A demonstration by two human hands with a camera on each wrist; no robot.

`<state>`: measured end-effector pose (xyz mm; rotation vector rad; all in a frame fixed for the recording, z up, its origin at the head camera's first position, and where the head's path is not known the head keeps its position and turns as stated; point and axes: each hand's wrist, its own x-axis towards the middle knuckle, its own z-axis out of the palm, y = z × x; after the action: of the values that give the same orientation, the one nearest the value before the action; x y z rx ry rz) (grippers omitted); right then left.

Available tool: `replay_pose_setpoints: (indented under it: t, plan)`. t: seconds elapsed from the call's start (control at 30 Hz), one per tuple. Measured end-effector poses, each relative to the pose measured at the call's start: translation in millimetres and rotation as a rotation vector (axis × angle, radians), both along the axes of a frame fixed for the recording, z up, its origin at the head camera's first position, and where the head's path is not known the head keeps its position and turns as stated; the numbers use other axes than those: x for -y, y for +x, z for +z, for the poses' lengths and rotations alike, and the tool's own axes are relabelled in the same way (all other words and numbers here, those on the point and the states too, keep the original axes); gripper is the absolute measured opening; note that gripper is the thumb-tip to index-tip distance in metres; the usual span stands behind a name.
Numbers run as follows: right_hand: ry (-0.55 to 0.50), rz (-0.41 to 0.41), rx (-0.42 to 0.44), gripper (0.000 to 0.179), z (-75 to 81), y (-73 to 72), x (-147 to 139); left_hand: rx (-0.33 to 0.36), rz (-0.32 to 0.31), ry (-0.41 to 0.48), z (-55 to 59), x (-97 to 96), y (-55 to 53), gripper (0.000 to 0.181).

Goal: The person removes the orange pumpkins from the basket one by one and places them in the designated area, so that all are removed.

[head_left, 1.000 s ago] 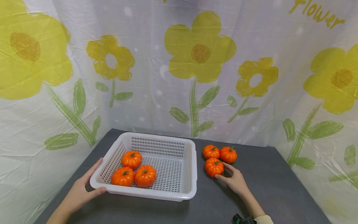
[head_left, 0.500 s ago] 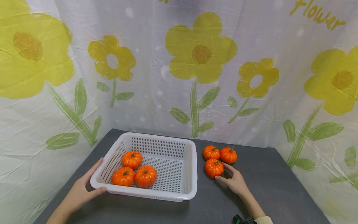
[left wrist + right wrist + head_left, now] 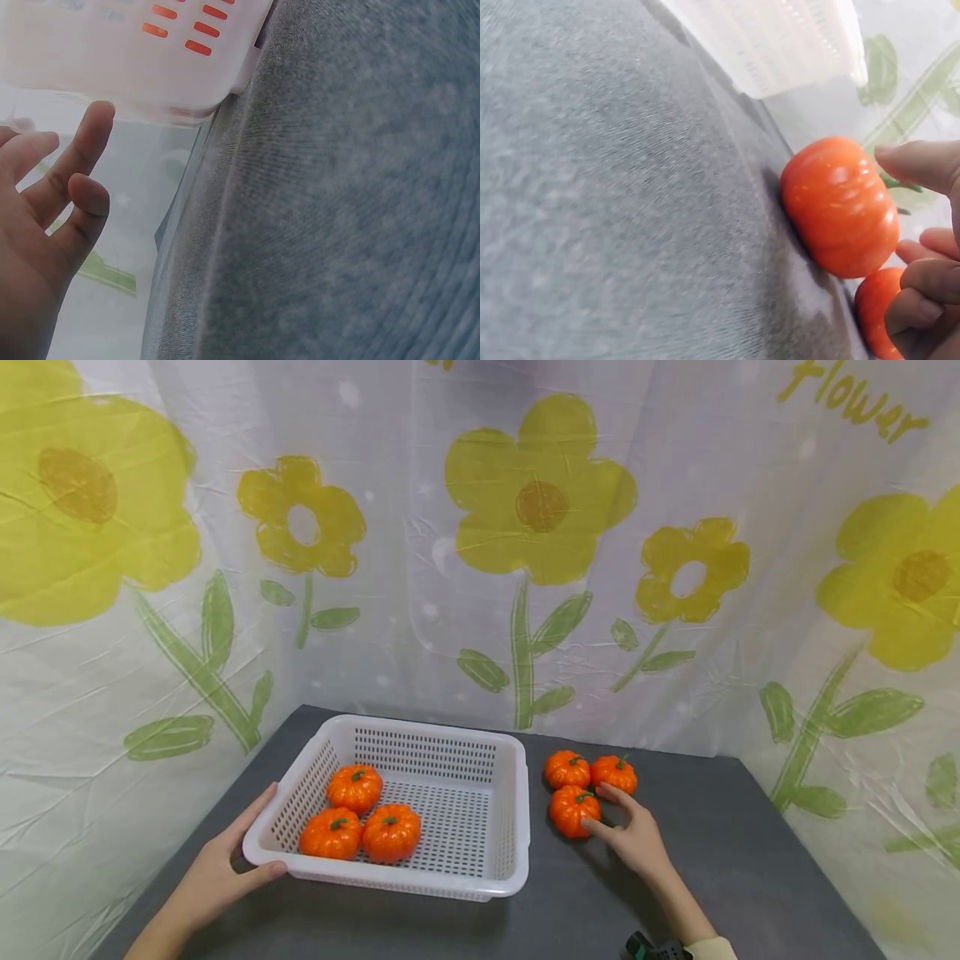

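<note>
At the near left corner of a white perforated plastic basket (image 3: 480, 885) is my left hand (image 3: 213, 868), thumb along the near rim, fingers stretched along the left side. In the left wrist view its fingers (image 3: 84, 150) are spread beside the basket wall (image 3: 112, 71). Three small orange pumpkins with green stems lie inside, one of them the near right pumpkin (image 3: 392, 832). My right hand (image 3: 637, 839) hovers by the front pumpkin (image 3: 572, 814) on the table, thumb and fingers apart at its right side. In the right wrist view the thumb (image 3: 919, 161) is beside that pumpkin's top (image 3: 840, 206).
Behind the front pumpkin sit two more, a back left pumpkin (image 3: 564, 769) and a back right pumpkin (image 3: 611, 772). All rest on the dark grey table (image 3: 720, 852). A white curtain (image 3: 405, 635) with yellow flowers hangs around the table's back and sides.
My right hand has risen slightly, its thumb shifting up from the front pumpkin's lower edge to its right side. The left hand, basket and pumpkins stay put.
</note>
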<state>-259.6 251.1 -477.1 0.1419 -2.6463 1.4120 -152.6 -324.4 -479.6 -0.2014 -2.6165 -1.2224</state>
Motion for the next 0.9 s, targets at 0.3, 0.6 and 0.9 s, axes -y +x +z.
replay_pose_setpoints:
  t: [0.3,0.6,0.9]
  plan:
    - [-0.095,0.033,-0.007,0.074,16.1,-3.8,6,-0.037,0.002,-0.004,-1.6,0.7,-0.8,0.101]
    - [-0.123,0.079,-0.064,0.070,46.7,-13.4,29,-0.050,-0.009,0.002,-2.0,4.0,-0.6,0.101]
    - [-0.090,0.137,-0.110,0.072,64.6,-22.0,56,-0.039,-0.019,0.009,-3.0,3.6,-1.0,0.101]
